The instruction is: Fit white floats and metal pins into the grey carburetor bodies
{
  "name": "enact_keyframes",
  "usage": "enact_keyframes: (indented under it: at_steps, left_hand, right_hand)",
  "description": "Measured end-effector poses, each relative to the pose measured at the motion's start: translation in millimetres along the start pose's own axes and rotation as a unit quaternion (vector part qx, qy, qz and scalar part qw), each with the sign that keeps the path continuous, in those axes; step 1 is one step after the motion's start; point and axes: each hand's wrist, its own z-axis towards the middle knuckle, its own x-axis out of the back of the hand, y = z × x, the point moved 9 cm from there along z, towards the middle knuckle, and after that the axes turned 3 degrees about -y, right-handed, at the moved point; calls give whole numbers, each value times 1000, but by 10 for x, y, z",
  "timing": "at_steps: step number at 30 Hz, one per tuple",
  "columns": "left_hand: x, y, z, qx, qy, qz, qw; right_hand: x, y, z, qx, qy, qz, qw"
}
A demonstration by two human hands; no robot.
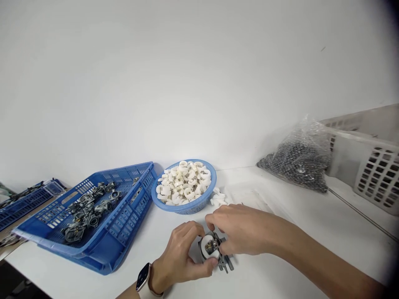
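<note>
A grey metal part with a white ring-shaped piece set in it (208, 246) rests on the white table, with small brass bits at its centre. My left hand (183, 253), a watch on its wrist, grips the metal part from the left, thumb at the lower edge and fingers at the upper edge. From the right, my right hand (240, 230) bends over the part, its thumb and finger closed near the part's right side; whatever lies between those fingertips is hidden. Just behind the hands stands a round blue basket (187, 207) heaped with white C-shaped pieces (183, 182).
A blue crate (124, 232) at the left holds several grey metal parts (90, 209). Loose white pieces (218, 197) lie beside the round basket. At the right are a clear bag of small dark parts (299, 160), a grey crate (349, 166) and a thin rod (361, 211).
</note>
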Motion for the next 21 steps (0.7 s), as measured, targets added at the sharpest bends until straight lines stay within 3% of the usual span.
enact_keyframes:
  at_steps: [12,21]
  left_hand:
    - [75,119,9,-56,33,-13,998]
    - [82,112,18,-45,33,-76,996]
  right_hand:
    - [33,-36,-17,-16,-15,-3,1000]
    - [21,-1,1,-17,-11,-8,1000]
